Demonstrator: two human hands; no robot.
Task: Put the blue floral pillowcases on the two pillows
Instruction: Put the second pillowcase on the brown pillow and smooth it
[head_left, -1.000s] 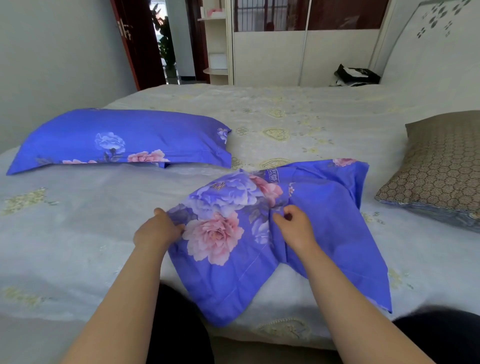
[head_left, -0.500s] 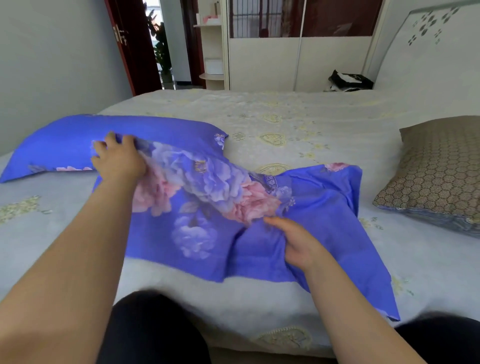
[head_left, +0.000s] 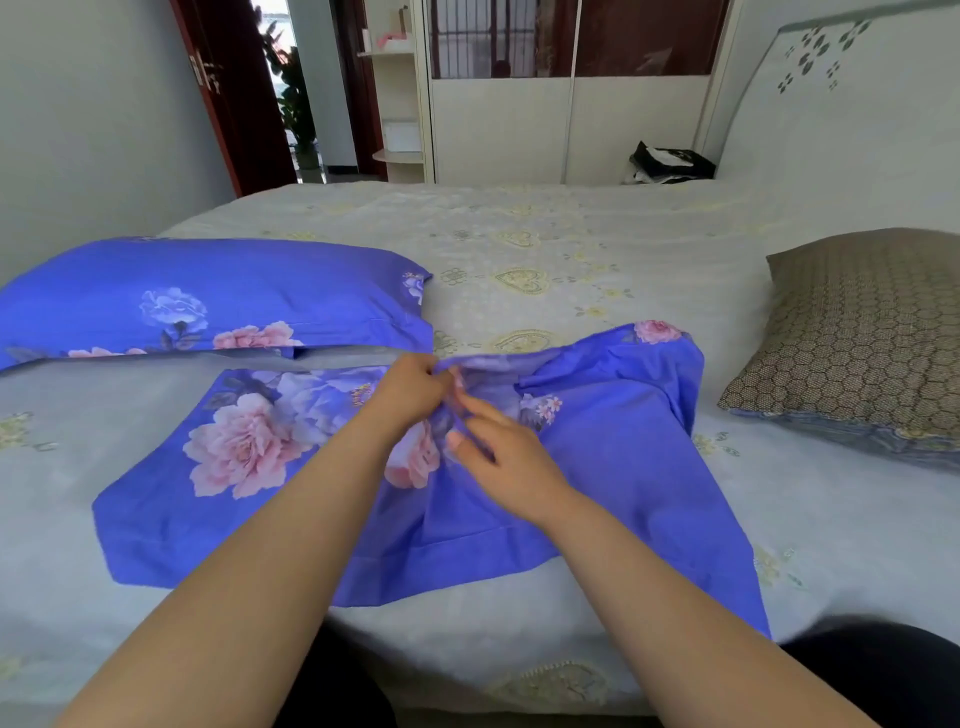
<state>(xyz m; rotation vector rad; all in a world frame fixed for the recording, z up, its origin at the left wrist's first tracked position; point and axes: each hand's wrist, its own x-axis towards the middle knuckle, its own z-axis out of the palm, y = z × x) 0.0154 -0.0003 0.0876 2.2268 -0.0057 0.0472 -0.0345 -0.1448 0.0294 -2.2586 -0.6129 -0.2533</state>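
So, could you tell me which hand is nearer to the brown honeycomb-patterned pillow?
Right. The right hand is on the empty blue floral pillowcase, on the side toward the brown honeycomb-patterned pillow; the left hand grips the pillowcase's bunched fabric just beyond it, farther from that pillow.
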